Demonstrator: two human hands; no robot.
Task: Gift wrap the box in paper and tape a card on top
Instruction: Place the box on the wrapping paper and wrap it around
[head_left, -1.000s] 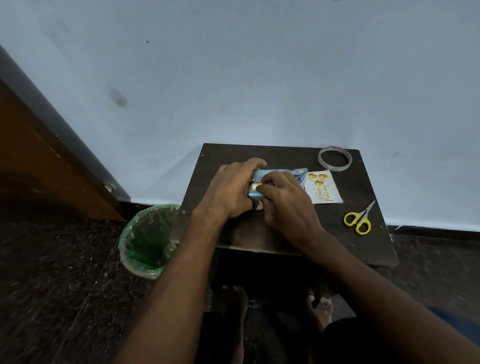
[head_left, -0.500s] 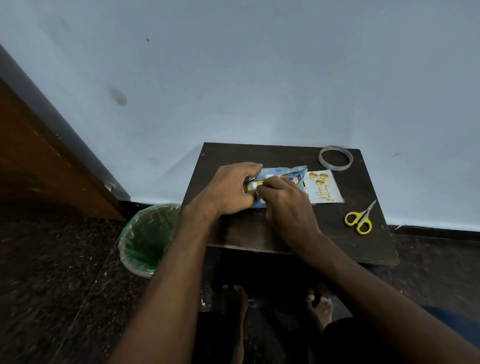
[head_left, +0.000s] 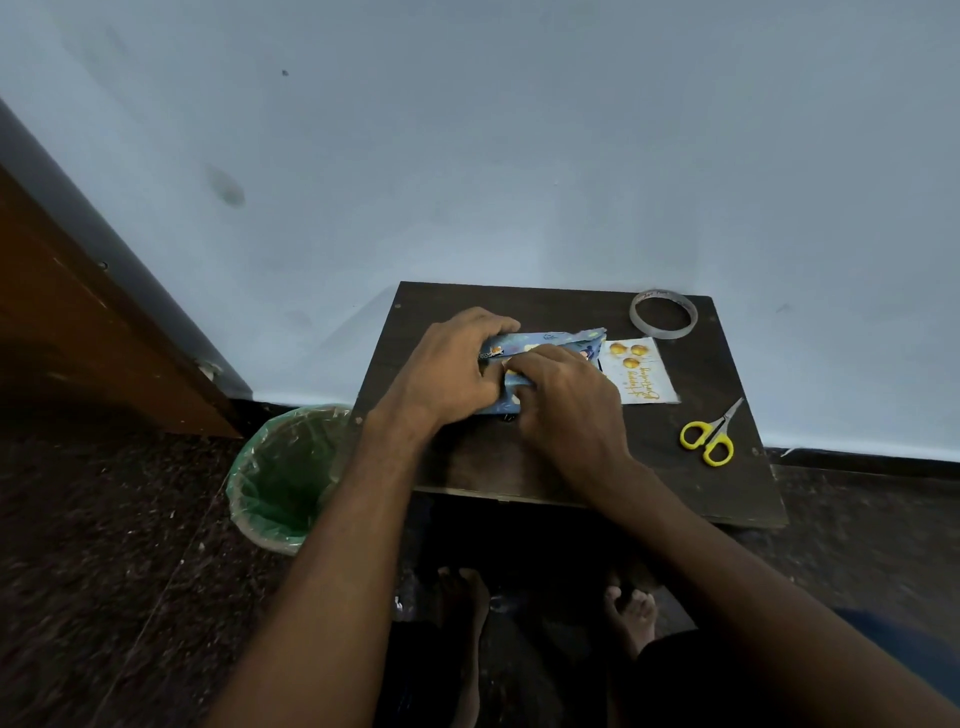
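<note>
Both forearms reach forward and converge. The left hand (head_left: 451, 371) and right hand (head_left: 563, 397) lie knuckles-up, fingers curled, touching each other.

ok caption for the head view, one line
Both hands fold paper round the box; card, tape, scissors wait.

The box in blue patterned paper (head_left: 550, 343) lies on the dark table (head_left: 571, 467); the white birthday card (head_left: 641, 371) lies flat just right of it.
</note>
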